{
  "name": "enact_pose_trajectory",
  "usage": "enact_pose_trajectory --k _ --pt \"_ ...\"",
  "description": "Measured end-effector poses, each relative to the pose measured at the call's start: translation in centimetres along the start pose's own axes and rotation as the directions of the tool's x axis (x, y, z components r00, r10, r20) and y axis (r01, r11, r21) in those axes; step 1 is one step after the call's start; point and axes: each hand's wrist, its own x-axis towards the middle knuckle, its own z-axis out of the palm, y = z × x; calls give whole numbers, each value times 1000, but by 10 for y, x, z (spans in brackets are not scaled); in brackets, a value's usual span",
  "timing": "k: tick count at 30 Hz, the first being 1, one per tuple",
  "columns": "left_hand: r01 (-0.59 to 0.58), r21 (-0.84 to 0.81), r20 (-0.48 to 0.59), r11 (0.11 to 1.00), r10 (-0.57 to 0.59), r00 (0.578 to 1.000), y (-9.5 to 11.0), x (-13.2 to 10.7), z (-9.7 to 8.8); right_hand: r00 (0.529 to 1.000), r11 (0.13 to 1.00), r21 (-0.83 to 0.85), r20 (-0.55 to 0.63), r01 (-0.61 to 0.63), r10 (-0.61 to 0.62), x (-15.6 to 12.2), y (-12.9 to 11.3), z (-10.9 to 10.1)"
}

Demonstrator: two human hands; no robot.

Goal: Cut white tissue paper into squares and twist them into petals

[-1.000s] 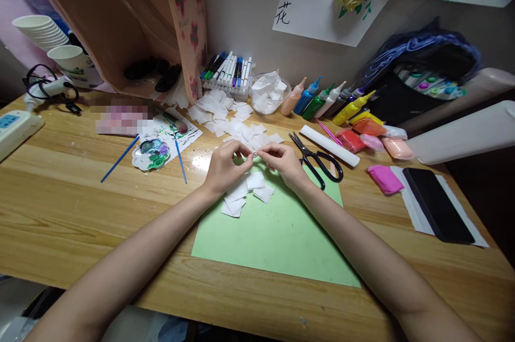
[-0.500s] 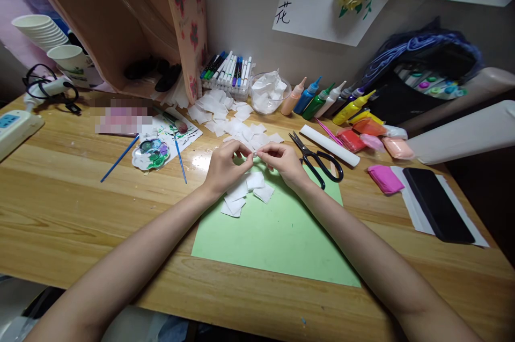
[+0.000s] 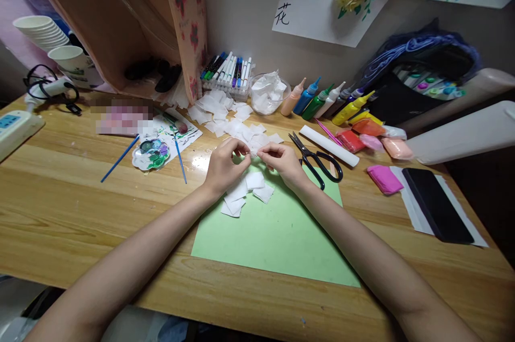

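My left hand (image 3: 226,166) and my right hand (image 3: 285,162) meet over the far edge of a green sheet of paper (image 3: 273,245). Thumb and fingertips of each are pinched on a small piece of white tissue paper (image 3: 254,154), which is hard to make out against the white behind it. Just below the hands, several white tissue squares (image 3: 255,181) lie on the green sheet. Beyond the fingers spreads a loose heap of similar white pieces (image 3: 237,128). Black-handled scissors (image 3: 311,157) rest to the right of my right hand.
A paint palette (image 3: 151,154) and two blue brushes (image 3: 119,159) lie left. Markers (image 3: 229,71), a clear bowl (image 3: 270,93) and paint bottles (image 3: 316,103) line the back. A white roll (image 3: 329,146), clay packs (image 3: 385,179) and a phone (image 3: 438,205) are right.
My fingertips have drawn slightly apart, with a small gap between the two hands now. The things on the table have not moved.
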Motion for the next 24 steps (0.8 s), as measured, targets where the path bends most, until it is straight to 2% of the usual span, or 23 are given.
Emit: enact_pose_trajectory --k 5,12,17,24 --pt "-32 14 84 999 30 996 -1 -3 1 1000 1000 0 -6 29 -29 -1 0 1" --pt "-5 -7 93 1000 5 996 2 -3 0 996 995 -47 -17 92 -93 -3 1 4" --pt "51 7 68 999 -51 996 1 -2 1 990 988 -72 -25 139 -141 -4 4 7" --pt "112 19 -6 994 -112 994 -1 0 1 996 997 -13 -60 71 -72 -4 2 7"
